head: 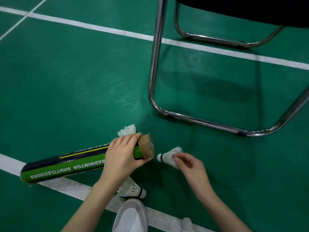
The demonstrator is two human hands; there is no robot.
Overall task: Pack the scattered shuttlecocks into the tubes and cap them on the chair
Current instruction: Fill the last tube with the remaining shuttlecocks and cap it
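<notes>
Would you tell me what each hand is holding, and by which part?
The left hand grips the green-and-black cardboard shuttlecock tube near its open end; the right hand pinches the white feather shuttlecock by its feathers.

Green sports-court floor (75, 72) with white boundary lines (103, 29) crossing it — another wide white stripe (70, 186) runs along the bottom. A chair (157, 64) with a shiny chrome tube frame and a dark seat stands upper right, throwing a soft shadow (222, 91) on the floor.

Bare forearms without sleeves, left hand (122, 153), right hand (190, 166), white mesh shoe (131, 216).
</notes>
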